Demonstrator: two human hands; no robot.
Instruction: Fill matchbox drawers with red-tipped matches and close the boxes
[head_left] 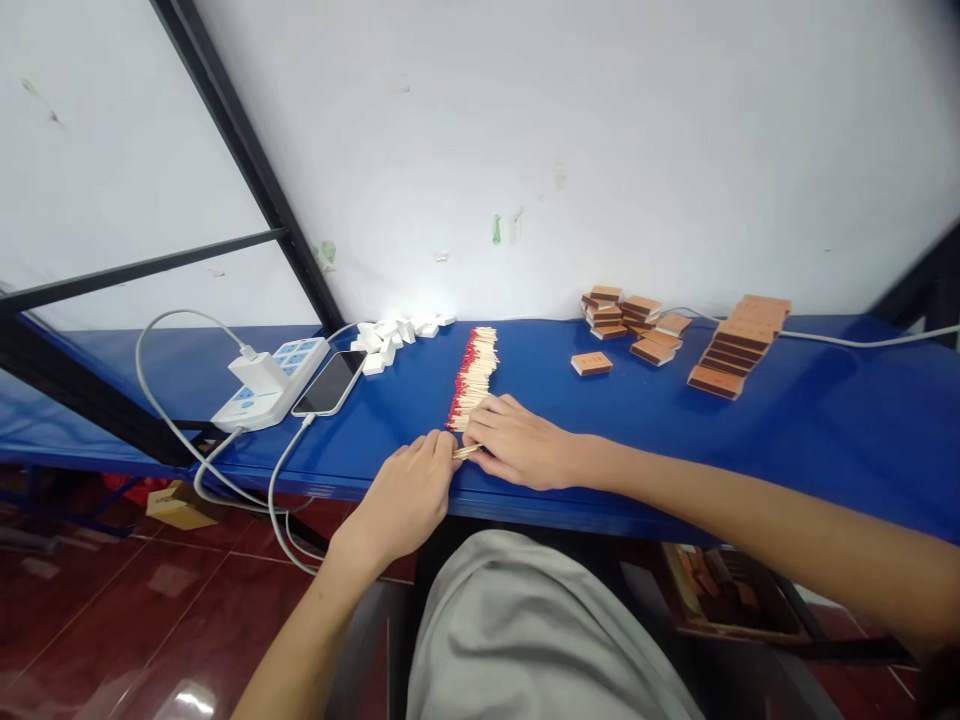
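A long row of red-tipped matches lies on the blue table, running away from me. My right hand rests at the near end of the row, fingers curled over a small bunch of matches. My left hand sits just left of it at the table's front edge, fingers closed and touching the same bunch, whose pale ends show between the two hands.
Brown matchbox sleeves stand in stacks and a pile at the right, one single box apart. White inner trays lie at the back. A phone and power strip with cables sit left.
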